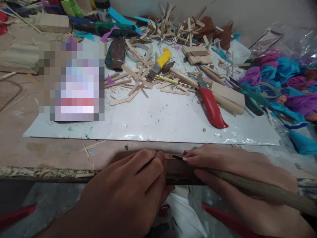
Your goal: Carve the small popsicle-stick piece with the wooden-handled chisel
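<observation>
A long, dull greenish-brown bamboo-like stick is laid along the near table edge, running from the centre out to the near right. A thin dark blade is pressed against its left end, near the centre.

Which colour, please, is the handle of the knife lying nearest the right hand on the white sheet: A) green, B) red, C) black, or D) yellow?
B: the knife lying on the white sheet just beyond the right hand has a red ribbed handle, while the yellow-handled cutter lies farther back among the wooden sticks.
</observation>
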`<state>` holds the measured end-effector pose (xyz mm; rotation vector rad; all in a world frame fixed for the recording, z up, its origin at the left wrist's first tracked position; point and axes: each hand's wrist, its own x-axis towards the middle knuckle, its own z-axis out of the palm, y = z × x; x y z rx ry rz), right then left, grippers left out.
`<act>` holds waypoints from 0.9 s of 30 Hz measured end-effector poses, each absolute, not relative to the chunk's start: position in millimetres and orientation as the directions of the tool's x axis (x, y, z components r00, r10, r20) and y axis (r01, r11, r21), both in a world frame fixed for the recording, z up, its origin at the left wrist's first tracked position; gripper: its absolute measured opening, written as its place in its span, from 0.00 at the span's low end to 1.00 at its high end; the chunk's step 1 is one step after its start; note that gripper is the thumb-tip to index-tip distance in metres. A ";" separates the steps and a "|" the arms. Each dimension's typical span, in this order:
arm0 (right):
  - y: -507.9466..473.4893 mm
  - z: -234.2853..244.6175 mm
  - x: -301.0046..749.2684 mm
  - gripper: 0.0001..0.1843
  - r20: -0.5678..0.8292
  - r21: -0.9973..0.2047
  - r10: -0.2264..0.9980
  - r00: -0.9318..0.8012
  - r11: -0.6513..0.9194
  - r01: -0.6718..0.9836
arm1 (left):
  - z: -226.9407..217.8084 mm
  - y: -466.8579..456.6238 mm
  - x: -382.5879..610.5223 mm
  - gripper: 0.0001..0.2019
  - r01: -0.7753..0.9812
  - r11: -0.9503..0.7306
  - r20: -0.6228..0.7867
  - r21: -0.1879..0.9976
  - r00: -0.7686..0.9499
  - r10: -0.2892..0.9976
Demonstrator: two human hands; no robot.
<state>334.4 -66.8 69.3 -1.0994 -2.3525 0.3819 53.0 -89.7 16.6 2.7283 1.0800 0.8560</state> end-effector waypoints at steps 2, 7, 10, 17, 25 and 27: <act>-68.0 69.0 334.7 0.18 0.326 -0.446 0.778 -0.537 0.627 0.639 | 18.0 -88.9 52.7 0.15 0.610 -0.747 0.455 0.263 0.604 0.654; -64.1 68.9 332.8 0.19 0.311 -0.465 0.772 -0.554 0.632 0.620 | 24.7 -80.8 55.0 0.13 0.570 -0.786 0.463 0.237 0.645 0.608; -63.9 69.4 331.2 0.19 0.307 -0.473 0.770 -0.559 0.633 0.612 | 29.1 -74.1 60.1 0.15 0.551 -0.798 0.466 0.245 0.655 0.595; -66.7 68.7 329.1 0.16 0.291 -0.429 0.756 -0.586 0.651 0.627 | 23.2 -82.4 56.8 0.12 0.556 -0.795 0.458 0.241 0.657 0.599; -49.9 76.4 335.3 0.10 0.285 -0.404 0.623 -0.729 0.767 0.498 | 20.0 -89.0 52.0 0.13 0.586 -0.769 0.469 0.257 0.620 0.629; -47.6 75.4 334.1 0.09 0.304 -0.413 0.612 -0.730 0.775 0.478 | 21.6 -87.0 53.3 0.14 0.589 -0.768 0.465 0.252 0.622 0.630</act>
